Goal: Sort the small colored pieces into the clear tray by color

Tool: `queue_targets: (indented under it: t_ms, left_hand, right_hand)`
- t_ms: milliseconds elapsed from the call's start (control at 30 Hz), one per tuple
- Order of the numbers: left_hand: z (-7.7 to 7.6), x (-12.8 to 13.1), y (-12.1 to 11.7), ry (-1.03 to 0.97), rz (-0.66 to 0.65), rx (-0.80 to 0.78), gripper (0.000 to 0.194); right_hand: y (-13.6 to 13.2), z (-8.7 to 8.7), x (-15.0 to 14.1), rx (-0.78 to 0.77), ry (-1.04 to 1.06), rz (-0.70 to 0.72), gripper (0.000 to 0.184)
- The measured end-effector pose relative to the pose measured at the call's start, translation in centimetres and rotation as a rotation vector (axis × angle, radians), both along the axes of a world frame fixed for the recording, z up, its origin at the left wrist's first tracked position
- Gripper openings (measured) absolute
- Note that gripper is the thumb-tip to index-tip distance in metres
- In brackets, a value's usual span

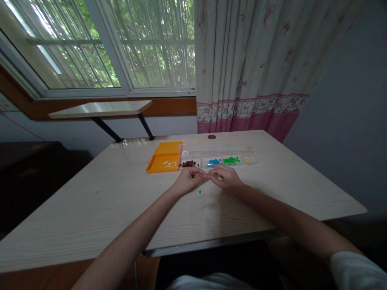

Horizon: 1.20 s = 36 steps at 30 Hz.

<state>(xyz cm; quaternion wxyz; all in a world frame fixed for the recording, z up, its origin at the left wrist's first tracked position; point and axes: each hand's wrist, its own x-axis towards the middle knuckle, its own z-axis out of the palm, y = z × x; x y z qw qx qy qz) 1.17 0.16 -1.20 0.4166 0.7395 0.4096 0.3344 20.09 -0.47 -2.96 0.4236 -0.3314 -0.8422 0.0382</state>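
My left hand [189,180] and my right hand [227,177] meet above the table, their thumbs and fingertips pinched close together. Whatever sits between the fingertips is too small to make out. Just below them, one small green piece [200,192] lies on the tabletop. Beyond my hands stands a clear compartment tray [200,162]. In it are dark brown pieces [189,164], blue pieces [214,162], green pieces [231,160] and a few yellow pieces [248,159]. At its left is an open orange case [165,148] with small white pieces [170,164] in its near part.
The pale wooden table [121,217] has a round cable hole [211,137] near its back edge. A raised shelf [102,108] on black legs stands at the back left. Behind are a barred window [157,48] and a flowered curtain [242,60].
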Motion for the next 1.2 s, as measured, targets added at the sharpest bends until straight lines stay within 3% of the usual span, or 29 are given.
queue_targets:
  t_ms: [267, 567, 1200]
  left_hand:
    - [0.8, -0.1, -0.2, 0.047, -0.050, -0.016, 0.036]
    - [1.7, -2.3, -0.2, 0.473, -0.358, 0.033, 0.028]
    - [0.8, -2.0, -0.2, 0.465, -0.330, 0.033, 0.023]
  right_hand:
    - [0.0, 0.3, 0.1, -0.009, 0.003, -0.004, 0.018]
    - [0.2, 2.0, 1.9, 0.076, 0.159, -0.097, 0.015]
    - [0.1, 2.1, 2.0, 0.102, 0.172, -0.084, 0.013]
